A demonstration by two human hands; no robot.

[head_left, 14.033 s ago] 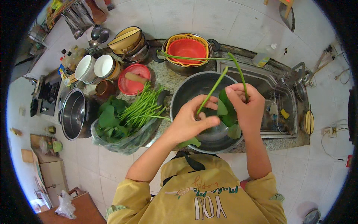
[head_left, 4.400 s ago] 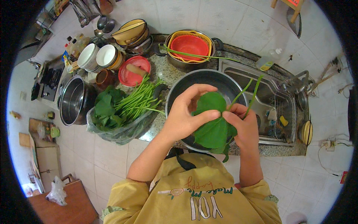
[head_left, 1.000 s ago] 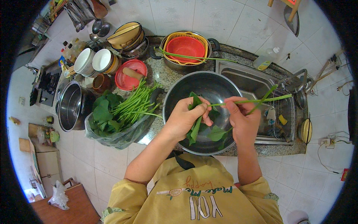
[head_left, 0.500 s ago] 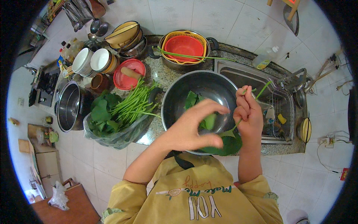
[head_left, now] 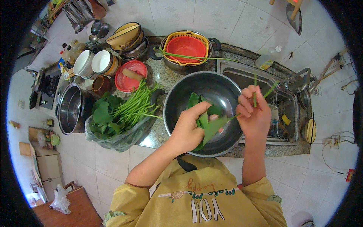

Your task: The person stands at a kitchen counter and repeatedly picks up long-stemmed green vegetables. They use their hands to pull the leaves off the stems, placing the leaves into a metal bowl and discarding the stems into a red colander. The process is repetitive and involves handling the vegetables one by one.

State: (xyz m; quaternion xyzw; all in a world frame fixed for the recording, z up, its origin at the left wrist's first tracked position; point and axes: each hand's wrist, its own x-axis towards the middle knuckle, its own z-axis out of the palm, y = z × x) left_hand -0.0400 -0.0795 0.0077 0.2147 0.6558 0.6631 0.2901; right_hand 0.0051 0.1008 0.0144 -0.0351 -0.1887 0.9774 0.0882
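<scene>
Worn on the head, the left of two side-by-side fisheye cameras looked steeply down from close above the left grip (head_left: 189,128), right grip (head_left: 255,115) and grey basin (head_left: 180,92) near mid-frame. Its bowed, upright view spread from the mustard garment (head_left: 227,171) at the lower edge across the counter (head_left: 158,70) to the tiled wall (head_left: 215,19) above, stove (head_left: 45,90) far left, sink (head_left: 242,75) at right.

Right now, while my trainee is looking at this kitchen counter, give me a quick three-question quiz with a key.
1. What do the left hand and the right hand each hold?
2. True or false: the bag of greens lies left of the large metal bowl.
3. What sits inside the yellow basket: A, a white bowl; B, a red basket; C, a sponge?

Key: 1. Left, a green leaf; right, green stems. 2. True. 3. B.
</scene>
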